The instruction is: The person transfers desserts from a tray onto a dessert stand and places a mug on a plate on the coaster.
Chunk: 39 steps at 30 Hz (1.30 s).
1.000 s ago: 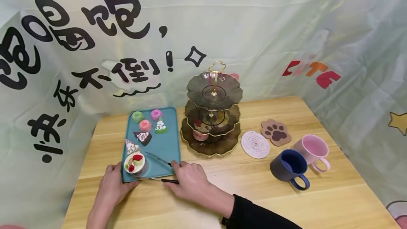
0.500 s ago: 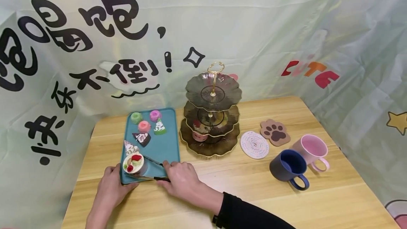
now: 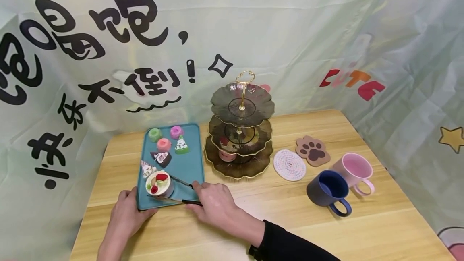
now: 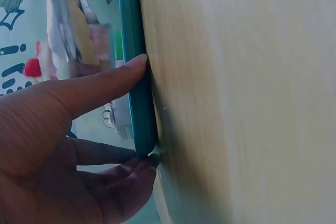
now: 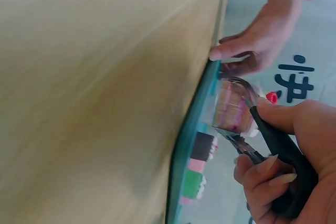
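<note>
My left hand grips the near left corner of the blue tray, thumb on its front edge and fingers at its left side. My right hand holds black-handled metal tongs. Their two arms lie on either side of a clear cup of layered cake topped with cream and red fruit. The cup stands on the tray near that corner. Close behind it sits a pale cake slice. Farther back are a dark cake slice and a green one.
Green, pink and purple ring-shaped sweets lie at the tray's back. A three-tier stand with a pink cup on its lowest plate stands beside the tray. To the right are two coasters, a blue mug and a pink mug.
The right hand first shifted left with the tongs, then back a little to the right. The cake cup has moved slightly right, away from the tray's left edge. The left hand stays at the corner.
</note>
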{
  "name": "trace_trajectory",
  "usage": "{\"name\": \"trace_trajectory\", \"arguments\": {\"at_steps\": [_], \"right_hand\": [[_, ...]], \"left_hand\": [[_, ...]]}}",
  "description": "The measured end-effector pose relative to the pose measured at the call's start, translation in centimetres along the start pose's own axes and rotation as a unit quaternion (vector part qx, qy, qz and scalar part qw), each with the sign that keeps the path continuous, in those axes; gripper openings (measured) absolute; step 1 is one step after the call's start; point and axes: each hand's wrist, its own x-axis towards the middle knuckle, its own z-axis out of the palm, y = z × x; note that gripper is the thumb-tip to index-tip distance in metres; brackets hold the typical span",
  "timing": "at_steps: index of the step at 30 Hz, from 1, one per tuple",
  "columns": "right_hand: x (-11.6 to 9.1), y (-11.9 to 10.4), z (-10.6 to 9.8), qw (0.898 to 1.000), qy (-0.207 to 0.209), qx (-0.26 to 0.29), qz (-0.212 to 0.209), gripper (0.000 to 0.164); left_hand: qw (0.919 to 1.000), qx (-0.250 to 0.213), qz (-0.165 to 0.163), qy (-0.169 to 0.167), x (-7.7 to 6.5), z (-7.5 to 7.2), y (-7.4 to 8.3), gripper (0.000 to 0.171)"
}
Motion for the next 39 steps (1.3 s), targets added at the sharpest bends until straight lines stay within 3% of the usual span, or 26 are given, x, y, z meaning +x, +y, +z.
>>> {"name": "trace_trajectory", "arguments": {"at_steps": [11,21,30,39], "right_hand": [[-3.4,3.3,-3.2,0.999,0.032,0.018,0.014,0.049],[-6.9,7.1,-5.9,0.995,0.086,-0.002,0.046,0.058],[-9.0,10.0,-7.1,0.992,0.082,-0.027,0.087,0.055],[-10.2,12.5,-8.1,0.988,0.06,0.002,0.144,0.048]], "left_hand": [[0.9999,0.004,-0.006,-0.008,0.1,0.0,0.1,0.106],[0.9999,0.01,0.001,-0.009,0.0,-0.1,0.1,0.108],[0.9999,0.01,0.003,-0.011,0.0,-0.4,0.2,0.109],[0.9998,0.013,0.002,-0.011,0.0,-0.4,0.0,0.108]]}}
